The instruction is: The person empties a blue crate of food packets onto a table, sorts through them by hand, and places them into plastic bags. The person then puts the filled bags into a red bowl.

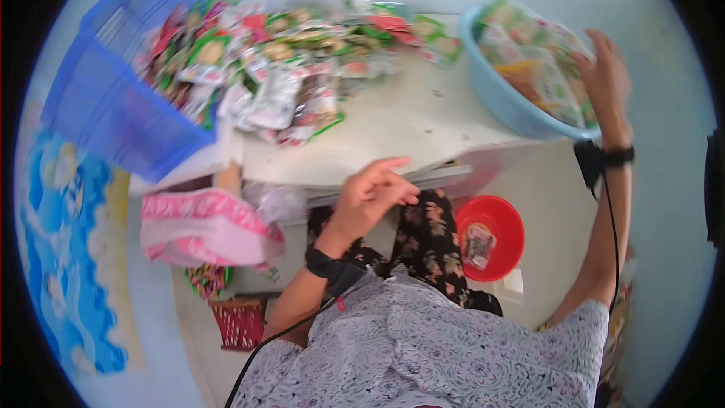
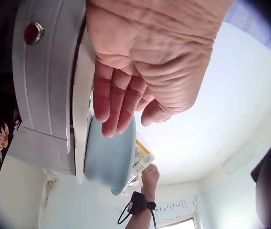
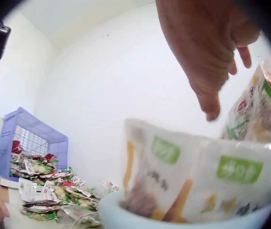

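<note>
My right hand is at the right side of a light blue basin, its fingers spread and holding nothing. Printed plastic food packets fill the basin; in the right wrist view a white packet with green labels stands up under the hand. Over my lap, in front of the table edge, my left hand hovers with loosely bent fingers and no object in it. Many small food packets lie heaped on the white table, spilling from a blue plastic crate tipped on its side.
Below the table a red bucket holds some paper-like pieces. A pink and white cloth hangs at the left, near a clear plastic bag. Under it is a red basket. Walls close in behind the table and at the right.
</note>
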